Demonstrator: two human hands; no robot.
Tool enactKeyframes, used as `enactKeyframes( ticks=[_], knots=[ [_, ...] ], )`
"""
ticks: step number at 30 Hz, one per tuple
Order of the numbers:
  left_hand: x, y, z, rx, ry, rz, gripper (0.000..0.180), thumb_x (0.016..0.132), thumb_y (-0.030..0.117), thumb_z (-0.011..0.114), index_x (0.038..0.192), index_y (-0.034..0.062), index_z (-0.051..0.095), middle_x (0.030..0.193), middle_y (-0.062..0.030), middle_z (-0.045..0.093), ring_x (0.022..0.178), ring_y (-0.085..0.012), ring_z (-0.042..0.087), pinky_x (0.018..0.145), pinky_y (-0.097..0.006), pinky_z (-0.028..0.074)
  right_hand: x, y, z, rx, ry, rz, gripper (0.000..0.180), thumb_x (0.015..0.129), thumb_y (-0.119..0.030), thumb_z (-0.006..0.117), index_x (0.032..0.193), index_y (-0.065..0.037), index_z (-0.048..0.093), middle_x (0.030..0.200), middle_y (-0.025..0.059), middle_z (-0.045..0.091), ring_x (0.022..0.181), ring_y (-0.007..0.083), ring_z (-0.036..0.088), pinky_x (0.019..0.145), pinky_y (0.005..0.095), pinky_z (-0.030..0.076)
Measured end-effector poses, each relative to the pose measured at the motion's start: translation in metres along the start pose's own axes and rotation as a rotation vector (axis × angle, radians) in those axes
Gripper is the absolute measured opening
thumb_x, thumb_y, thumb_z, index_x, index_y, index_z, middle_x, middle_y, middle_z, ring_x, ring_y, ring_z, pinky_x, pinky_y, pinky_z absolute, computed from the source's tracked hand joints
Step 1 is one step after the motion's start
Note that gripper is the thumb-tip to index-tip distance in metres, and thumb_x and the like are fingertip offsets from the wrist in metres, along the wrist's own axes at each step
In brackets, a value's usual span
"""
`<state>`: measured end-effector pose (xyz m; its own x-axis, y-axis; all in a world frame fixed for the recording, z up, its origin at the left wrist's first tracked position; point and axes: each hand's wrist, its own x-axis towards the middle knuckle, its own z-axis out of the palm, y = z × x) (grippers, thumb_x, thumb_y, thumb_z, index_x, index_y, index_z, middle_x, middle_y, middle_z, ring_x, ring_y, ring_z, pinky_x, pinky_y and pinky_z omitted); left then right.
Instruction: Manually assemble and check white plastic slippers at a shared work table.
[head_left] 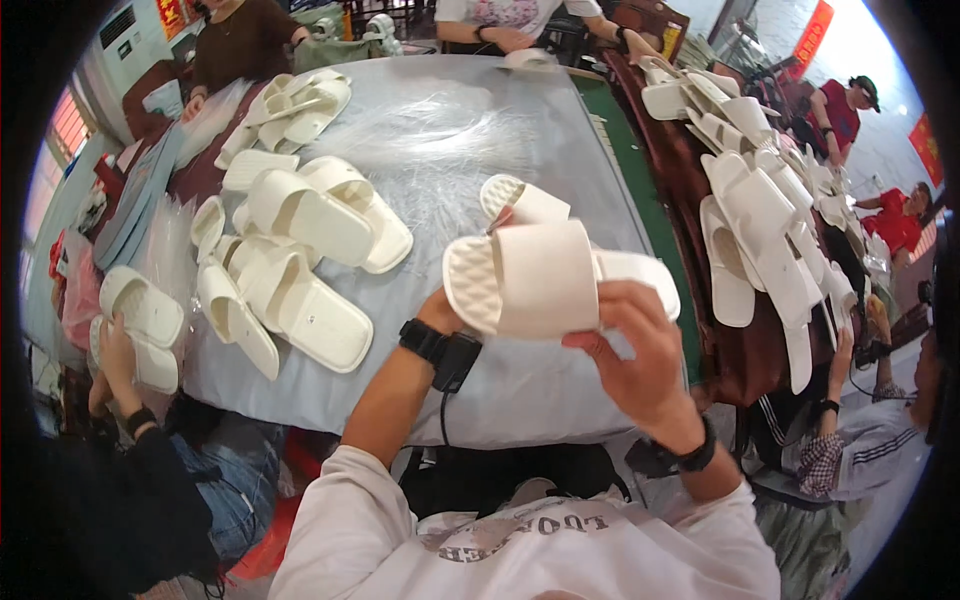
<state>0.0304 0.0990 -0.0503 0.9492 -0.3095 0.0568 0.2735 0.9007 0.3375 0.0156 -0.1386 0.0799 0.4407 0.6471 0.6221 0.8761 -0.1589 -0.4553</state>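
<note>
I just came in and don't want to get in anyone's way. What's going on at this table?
The camera wearer's right hand grips a white slipper at its right end; the left hand is mostly hidden behind it. A second slipper shows partly behind the first. More white slippers lie in groups on the left of the table, with clear plastic near its far side. At far left, a co-worker's hand is on two others.

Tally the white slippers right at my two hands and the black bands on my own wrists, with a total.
White slippers: 2 (one partly hidden behind the other)
Black wristbands: 2
Total: 4
</note>
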Motion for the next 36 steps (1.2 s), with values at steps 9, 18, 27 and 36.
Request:
enactKeyframes(
  ticks=[9,18,27,36],
  knots=[
    [-0.003,0.005,-0.004,0.965,0.203,0.05,0.045,0.096,0.026,0.071,0.132,0.0016,0.059,0.109,-0.0049,0.07,0.09,-0.0093,0.066,0.075,-0.027,0.055,-0.049,0.005,0.002,-0.242,0.098,0.057,0.027,0.067,0.002,0.081,0.09,-0.003,0.068,0.097,0.0097,0.068,0.098,0.0316,0.064,0.088,0.0431,0.048],
    [-0.013,0.013,0.007,1.53,0.39,0.238,0.029,0.093,0.025,0.072,0.11,0.0019,0.071,0.076,-0.0035,0.069,0.061,-0.0071,0.053,0.056,-0.025,0.044,-0.081,0.023,-0.007,-0.066,-0.014,0.233,0.022,0.072,-0.003,0.083,0.09,0.0,0.069,0.097,0.0117,0.068,0.094,0.0322,0.063,0.083,0.0385,0.049],
    [-0.015,0.046,-0.003,1.617,0.941,0.927,0.022,0.094,0.02,0.066,0.088,0.0004,0.073,0.06,0.0006,0.055,0.056,-0.0062,0.045,0.054,-0.026,0.038,-0.073,0.043,0.012,-0.09,-0.191,0.194,0.028,0.07,-0.012,0.087,0.089,0.0,0.07,0.102,0.0111,0.069,0.096,0.0326,0.063,0.084,0.0409,0.05],
    [-0.014,0.049,-0.02,1.594,1.004,0.89,0.023,0.091,0.024,0.067,0.087,0.0024,0.07,0.062,-0.0053,0.062,0.056,-0.016,0.057,0.056,-0.033,0.045,0.011,-0.007,0.047,-0.037,-0.142,0.085,0.022,0.083,-0.016,0.077,0.074,-0.001,0.064,0.076,0.0126,0.063,0.07,0.0358,0.062,0.065,0.0444,0.048]
  ],
)
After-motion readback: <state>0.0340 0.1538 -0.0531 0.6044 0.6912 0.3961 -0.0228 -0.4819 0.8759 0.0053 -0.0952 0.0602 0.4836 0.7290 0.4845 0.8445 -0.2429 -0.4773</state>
